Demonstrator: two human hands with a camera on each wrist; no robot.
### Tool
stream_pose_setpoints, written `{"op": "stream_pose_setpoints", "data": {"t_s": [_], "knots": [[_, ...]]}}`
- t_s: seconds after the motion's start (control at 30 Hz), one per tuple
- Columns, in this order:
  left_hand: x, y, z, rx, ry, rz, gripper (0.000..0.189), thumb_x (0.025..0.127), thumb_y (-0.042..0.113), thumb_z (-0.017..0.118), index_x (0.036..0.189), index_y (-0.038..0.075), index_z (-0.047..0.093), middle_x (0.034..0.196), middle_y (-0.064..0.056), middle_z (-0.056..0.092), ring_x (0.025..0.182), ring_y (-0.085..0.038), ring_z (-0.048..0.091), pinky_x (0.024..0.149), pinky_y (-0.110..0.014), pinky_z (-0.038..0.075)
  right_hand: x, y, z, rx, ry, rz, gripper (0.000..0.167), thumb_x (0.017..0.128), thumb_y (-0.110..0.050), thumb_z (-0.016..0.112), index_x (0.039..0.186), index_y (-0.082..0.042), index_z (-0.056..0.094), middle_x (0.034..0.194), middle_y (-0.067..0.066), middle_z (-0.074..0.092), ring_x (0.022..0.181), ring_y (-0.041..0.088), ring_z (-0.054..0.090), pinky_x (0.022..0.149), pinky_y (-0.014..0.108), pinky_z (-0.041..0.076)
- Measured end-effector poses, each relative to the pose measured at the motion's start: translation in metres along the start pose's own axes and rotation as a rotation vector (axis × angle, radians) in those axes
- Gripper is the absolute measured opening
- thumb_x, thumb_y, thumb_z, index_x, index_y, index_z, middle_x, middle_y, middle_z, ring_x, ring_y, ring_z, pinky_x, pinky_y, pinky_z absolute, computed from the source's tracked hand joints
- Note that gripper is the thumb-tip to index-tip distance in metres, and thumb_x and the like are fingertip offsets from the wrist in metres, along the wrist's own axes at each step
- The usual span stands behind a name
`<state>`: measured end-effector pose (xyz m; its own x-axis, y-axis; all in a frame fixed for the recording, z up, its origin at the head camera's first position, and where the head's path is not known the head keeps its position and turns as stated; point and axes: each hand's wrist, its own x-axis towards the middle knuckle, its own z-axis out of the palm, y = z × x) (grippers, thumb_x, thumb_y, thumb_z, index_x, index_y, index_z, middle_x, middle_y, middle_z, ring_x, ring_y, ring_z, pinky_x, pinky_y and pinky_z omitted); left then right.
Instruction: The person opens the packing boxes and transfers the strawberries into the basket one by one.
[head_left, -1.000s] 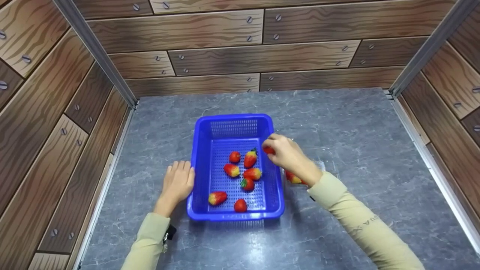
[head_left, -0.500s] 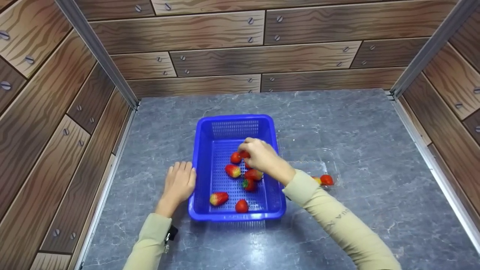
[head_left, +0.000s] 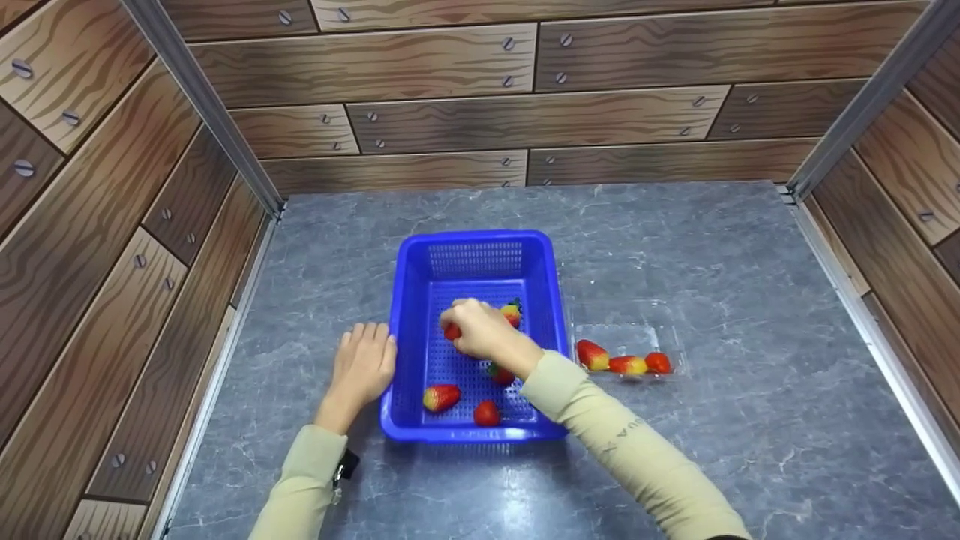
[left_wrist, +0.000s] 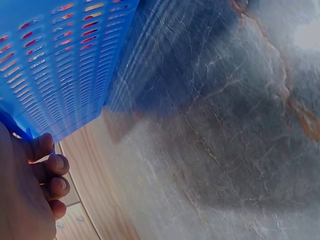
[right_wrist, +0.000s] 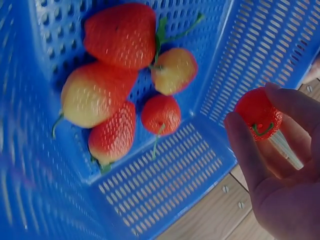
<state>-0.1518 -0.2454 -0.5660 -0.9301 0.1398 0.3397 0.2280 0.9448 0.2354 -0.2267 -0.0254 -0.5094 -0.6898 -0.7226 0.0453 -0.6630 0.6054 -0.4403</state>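
Right wrist: strawberry inside grip

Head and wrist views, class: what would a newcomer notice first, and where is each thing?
The bright blue rectangular plastic basket, near the middle of the grey marbled tabletop, probably draws the eye first, with red-and-yellow strawberries inside. Next comes the bare right hand over the basket, pinching a round red strawberry. To the basket's right, a row of three strawberries lies in a clear plastic container.
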Motion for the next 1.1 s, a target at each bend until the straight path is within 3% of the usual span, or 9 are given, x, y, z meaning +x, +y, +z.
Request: {"op": "stream_pose_setpoints", "data": {"t_s": [0.2, 0.53, 0.77, 1.1], "knots": [[0.0, 0.0, -0.001, 0.002, -0.008, 0.0, 0.025, 0.1, 0.019, 0.043, 0.093, -0.001, 0.057, 0.088, -0.019, 0.057, 0.086, -0.04, 0.052, 0.076, -0.049, 0.039, 0.003, -0.003, 0.021, -0.007, -0.065, 0.042, 0.033, 0.072, 0.006, 0.067, 0.101, -0.008, 0.076, 0.099, 0.01, 0.069, 0.091, 0.027, 0.067, 0.074, 0.036, 0.056], [-0.001, 0.001, 0.001, 0.007, 0.024, 0.017, 0.024, 0.1, 0.019, 0.044, 0.091, -0.001, 0.056, 0.086, -0.019, 0.056, 0.083, -0.04, 0.051, 0.073, -0.049, 0.039, 0.001, -0.004, 0.052, 0.005, -0.104, 0.047, 0.031, 0.071, 0.011, 0.067, 0.094, -0.006, 0.076, 0.091, 0.008, 0.07, 0.084, 0.025, 0.067, 0.07, 0.034, 0.055], [-0.002, 0.0, 0.002, 0.008, 0.018, 0.019, 0.024, 0.1, 0.018, 0.043, 0.091, 0.0, 0.056, 0.085, -0.018, 0.056, 0.081, -0.038, 0.05, 0.073, -0.047, 0.039, 0.001, -0.001, 0.059, -0.008, -0.113, 0.059, 0.032, 0.072, 0.011, 0.068, 0.098, -0.006, 0.077, 0.094, 0.01, 0.071, 0.09, 0.027, 0.068, 0.078, 0.036, 0.055], [0.001, 0.0, 0.0, 0.008, 0.024, 0.018, 0.024, 0.099, 0.018, 0.044, 0.089, -0.001, 0.056, 0.084, -0.018, 0.056, 0.081, -0.039, 0.051, 0.073, -0.048, 0.039, 0.004, -0.003, 0.055, -0.023, -0.126, 0.07, 0.034, 0.073, 0.01, 0.068, 0.099, -0.007, 0.078, 0.098, 0.01, 0.073, 0.094, 0.028, 0.069, 0.079, 0.037, 0.055]]}}
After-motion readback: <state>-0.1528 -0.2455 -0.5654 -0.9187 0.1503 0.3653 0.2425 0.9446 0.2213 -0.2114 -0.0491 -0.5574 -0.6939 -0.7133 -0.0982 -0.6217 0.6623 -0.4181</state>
